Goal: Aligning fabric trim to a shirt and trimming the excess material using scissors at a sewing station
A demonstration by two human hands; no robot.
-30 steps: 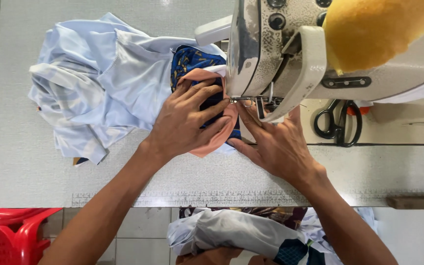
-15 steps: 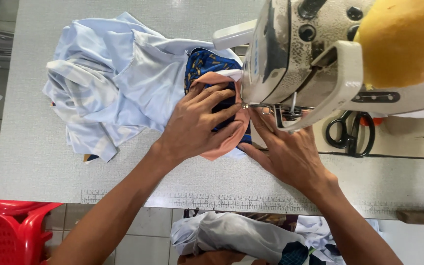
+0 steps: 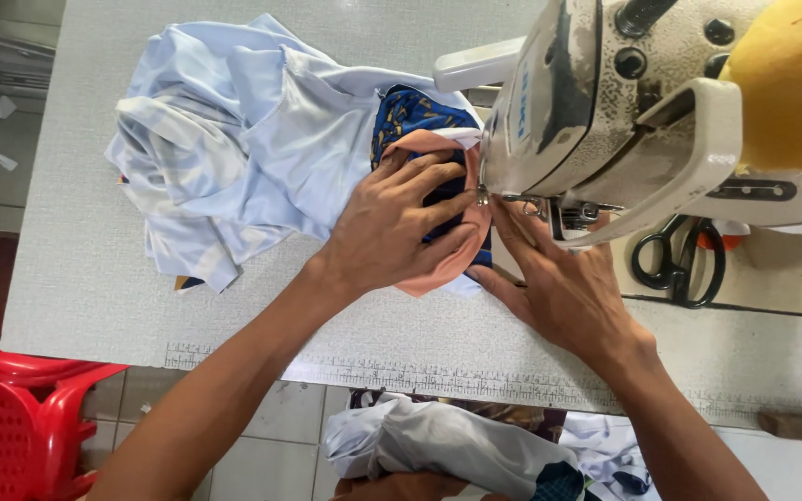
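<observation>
At the grey desk (image 3: 85, 278), we pressed our left hand (image 3: 401, 223) flat, fingers spread, on the peach fabric (image 3: 447, 269) beside the pale blue garment (image 3: 234, 158), our right hand (image 3: 559, 288) lying open beneath the sewing machine (image 3: 596, 121); steady, even feeding looked key.

Left hand (image 3: 401, 218) and right hand (image 3: 559, 288) flat, palms down, fingers extended.
</observation>
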